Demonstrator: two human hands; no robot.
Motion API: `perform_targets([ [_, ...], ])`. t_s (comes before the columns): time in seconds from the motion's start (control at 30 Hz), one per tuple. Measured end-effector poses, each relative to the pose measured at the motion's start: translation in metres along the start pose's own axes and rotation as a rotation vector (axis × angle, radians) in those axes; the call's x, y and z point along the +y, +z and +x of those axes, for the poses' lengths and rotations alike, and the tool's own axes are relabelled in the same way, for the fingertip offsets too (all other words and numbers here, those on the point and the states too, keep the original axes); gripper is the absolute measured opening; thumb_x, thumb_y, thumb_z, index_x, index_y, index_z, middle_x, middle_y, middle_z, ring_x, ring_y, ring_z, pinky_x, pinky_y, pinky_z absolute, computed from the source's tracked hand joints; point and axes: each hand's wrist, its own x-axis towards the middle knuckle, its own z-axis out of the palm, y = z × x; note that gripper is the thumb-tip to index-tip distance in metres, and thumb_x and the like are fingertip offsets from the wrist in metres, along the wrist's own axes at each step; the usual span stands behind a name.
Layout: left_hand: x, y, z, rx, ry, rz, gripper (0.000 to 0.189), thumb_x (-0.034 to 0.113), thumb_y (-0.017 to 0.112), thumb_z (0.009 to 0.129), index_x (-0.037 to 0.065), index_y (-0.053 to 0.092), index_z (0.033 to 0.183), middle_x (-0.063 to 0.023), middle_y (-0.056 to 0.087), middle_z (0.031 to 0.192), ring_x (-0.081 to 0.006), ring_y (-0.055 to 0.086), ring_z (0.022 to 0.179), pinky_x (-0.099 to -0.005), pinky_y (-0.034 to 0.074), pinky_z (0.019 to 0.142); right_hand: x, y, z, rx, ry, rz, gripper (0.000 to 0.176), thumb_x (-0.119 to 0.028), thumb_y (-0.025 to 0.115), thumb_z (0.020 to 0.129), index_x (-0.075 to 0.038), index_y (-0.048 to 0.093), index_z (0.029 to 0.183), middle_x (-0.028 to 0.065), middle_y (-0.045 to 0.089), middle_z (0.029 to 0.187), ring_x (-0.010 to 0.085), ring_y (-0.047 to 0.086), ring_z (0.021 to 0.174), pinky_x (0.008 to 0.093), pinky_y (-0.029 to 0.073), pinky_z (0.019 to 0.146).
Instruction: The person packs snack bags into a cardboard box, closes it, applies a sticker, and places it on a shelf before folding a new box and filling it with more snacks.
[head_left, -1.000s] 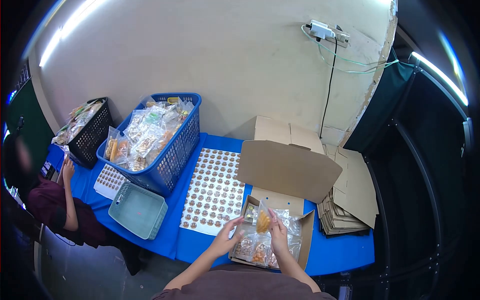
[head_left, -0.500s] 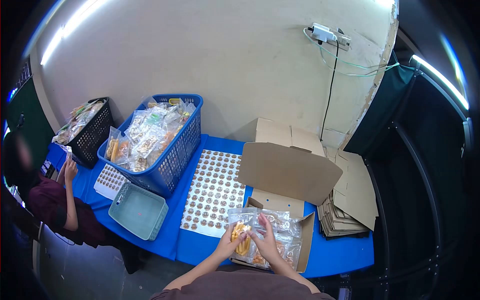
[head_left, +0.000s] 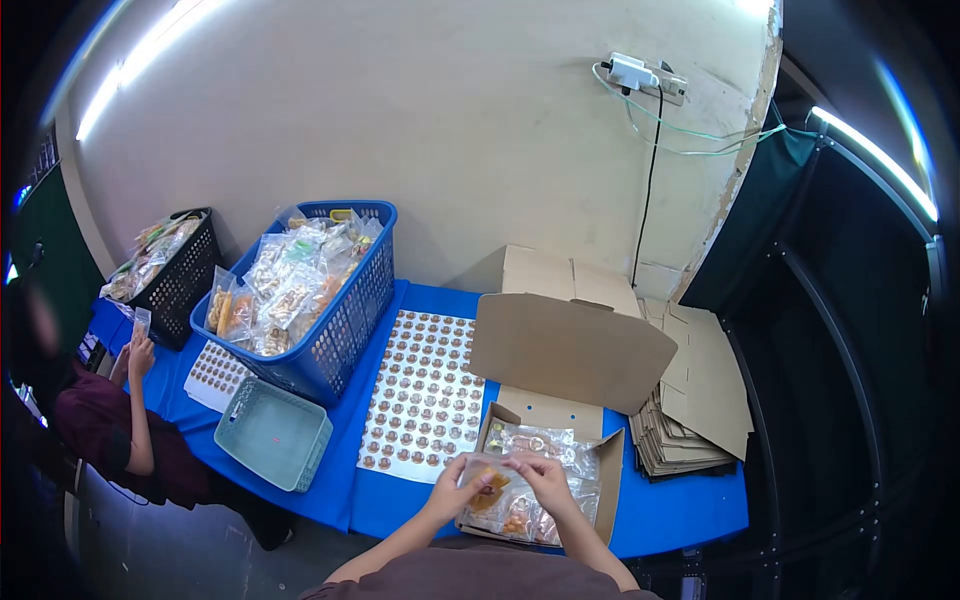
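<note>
Pinched at its top edge by left hand [head_left: 452, 492] and right hand [head_left: 548, 478], both closed on it: clear snack bag [head_left: 488, 492], orange contents, low over near-left corner of open cardboard box [head_left: 612, 470]. Packed inside: more clear bags [head_left: 545, 443]. Alongside on blue desk [head_left: 660, 510]: sticker sheet [head_left: 425, 385], then blue basket [head_left: 350, 320] heaped with snack packets [head_left: 290, 275].

A packing workshop: flat cardboard boxes [head_left: 690, 420], sticker sheets [head_left: 425, 392], basket of bagged snacks [head_left: 305, 290].
</note>
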Motion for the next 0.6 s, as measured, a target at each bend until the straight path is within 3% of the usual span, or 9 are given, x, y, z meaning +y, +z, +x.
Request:
perform_targets([
  [0.1, -0.011, -0.012, 0.009, 0.191, 0.111, 0.002, 0.018, 0.020, 0.066, 0.092, 0.004, 0.061, 0.100, -0.0057, 0.062, 0.098, -0.0125, 0.058, 0.094, -0.0283, 0.046, 0.086, 0.007, 0.005, -0.008, -0.120, 0.041, -0.067, 0.021, -0.017, 0.060, 0.094, -0.001, 0.072, 0.102, 0.0122, 0.068, 0.106, 0.0166, 0.060, 0.101, 0.0305, 0.047, 0.089],
  [0.2, -0.024, -0.022, 0.012, 0.314, 0.139, 0.117, 0.015, 0.015, 0.066, 0.090, 0.004, 0.060, 0.098, -0.0048, 0.063, 0.092, -0.0118, 0.058, 0.092, -0.0273, 0.046, 0.083, 0.011, 0.005, -0.012, -0.104, 0.004, -0.120, 0.025, -0.019, 0.058, 0.096, -0.002, 0.069, 0.111, 0.0111, 0.068, 0.107, 0.0152, 0.061, 0.098, 0.0297, 0.047, 0.088],
  [0.27, -0.022, -0.017, 0.010, 0.446, 0.051, -0.086, 0.020, 0.016, 0.069, 0.088, 0.004, 0.057, 0.098, -0.0042, 0.061, 0.092, -0.0123, 0.058, 0.091, -0.0283, 0.045, 0.086, 0.002, 0.011, -0.014, 0.014, 0.029, -0.053, 0.028, -0.021, 0.057, 0.097, 0.000, 0.067, 0.112, 0.0112, 0.068, 0.106, 0.0151, 0.061, 0.097, 0.0291, 0.048, 0.086],
  [0.33, -0.017, -0.017, 0.006, 0.563, 0.206, 0.238, 0.023, 0.019, 0.068, 0.089, 0.004, 0.056, 0.100, -0.0060, 0.062, 0.102, -0.0124, 0.058, 0.093, -0.0290, 0.046, 0.085, 0.001, 0.010, -0.012, 0.134, 0.047, 0.019, 0.032, -0.023, 0.055, 0.098, 0.002, 0.066, 0.113, 0.0114, 0.069, 0.105, 0.0150, 0.062, 0.096, 0.0285, 0.049, 0.084],
  [0.4, -0.013, -0.017, 0.001, 0.401, 0.105, 0.307, 0.035, 0.025, 0.068, 0.089, 0.003, 0.054, 0.112, -0.0087, 0.058, 0.113, -0.0163, 0.057, 0.102, -0.0329, 0.046, 0.090, 0.013, 0.006, -0.009, 0.274, 0.066, 0.044, 0.037, -0.025, 0.053, 0.099, -0.001, 0.059, 0.127, 0.0082, 0.067, 0.110, 0.0122, 0.061, 0.090, 0.0275, 0.048, 0.084],
  [0.47, -0.002, -0.003, 0.001, 0.131, 0.168, 0.363, 0.054, 0.031, 0.071, 0.085, 0.003, 0.050, 0.127, -0.0123, 0.056, 0.114, -0.0225, 0.054, 0.108, -0.0380, 0.041, 0.098, 0.023, 0.008, -0.009, 0.288, 0.059, 0.024, 0.037, -0.025, 0.052, 0.100, 0.000, 0.060, 0.125, 0.0101, 0.067, 0.108, 0.0142, 0.061, 0.093, 0.0294, 0.047, 0.086],
  [0.5, 0.005, 0.000, 0.000, 0.022, 0.132, 0.399, 0.070, 0.035, 0.070, 0.085, 0.002, 0.039, 0.140, -0.0176, 0.047, 0.134, -0.0281, 0.046, 0.124, -0.0407, 0.036, 0.105, 0.026, 0.014, -0.007, 0.204, 0.010, -0.053, 0.037, -0.025, 0.051, 0.100, -0.001, 0.058, 0.127, 0.0097, 0.066, 0.106, 0.0149, 0.061, 0.096, 0.0291, 0.047, 0.087],
  [0.53, 0.001, 0.004, 0.001, 0.025, 0.130, 0.401, 0.070, 0.035, 0.070, 0.085, 0.002, 0.039, 0.140, -0.0176, 0.047, 0.134, -0.0281, 0.046, 0.124, -0.0407, 0.036, 0.105, 0.027, 0.018, -0.007, 0.120, -0.037, -0.129, 0.037, -0.024, 0.050, 0.101, -0.002, 0.056, 0.130, 0.0094, 0.065, 0.105, 0.0155, 0.061, 0.098, 0.0289, 0.047, 0.088],
  [0.6, -0.008, 0.013, 0.000, 0.016, 0.281, 0.438, 0.078, 0.036, 0.069, 0.086, 0.003, 0.031, 0.146, -0.0196, 0.037, 0.146, -0.0313, 0.036, 0.136, -0.0426, 0.029, 0.111, 0.021, 0.023, -0.014, -0.007, -0.057, -0.257, 0.042, -0.020, 0.050, 0.099, -0.004, 0.048, 0.138, 0.0140, 0.056, 0.121, 0.0198, 0.055, 0.112, 0.0304, 0.046, 0.091],
])
